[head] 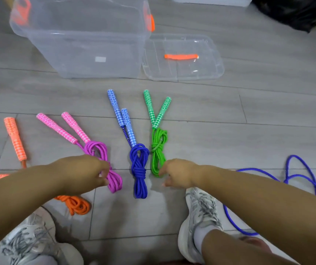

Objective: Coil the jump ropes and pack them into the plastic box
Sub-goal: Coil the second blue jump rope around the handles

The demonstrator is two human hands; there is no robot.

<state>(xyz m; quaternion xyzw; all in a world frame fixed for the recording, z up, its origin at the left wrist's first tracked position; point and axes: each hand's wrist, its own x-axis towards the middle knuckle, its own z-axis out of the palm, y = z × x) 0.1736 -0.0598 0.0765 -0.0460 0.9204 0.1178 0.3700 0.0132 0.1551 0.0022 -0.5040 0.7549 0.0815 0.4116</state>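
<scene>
Nearest, 2 grey-laced shoes [199,222] planted on the grey tiled floor [268,115]. Left hand [82,174] pinched on the tied pink rope [103,161]; right hand [180,174] part open, fingertips touching the tied green rope [158,150], grip not confirmed. Between them, tied blue rope [139,169], untouched. Orange rope [75,204] at left appears only loosely bunched, handles apart. Further blue cord [294,176] at right lying loose, not coiled. Beyond, clear plastic box [80,44] with orange latches, open and apparently holding nothing; lid [182,58] flat on the floor just beside it. Black bag [294,10] at far right corner. Judged status: 3 ropes tied, at least 1 uncoiled, packing not yet begun.
</scene>
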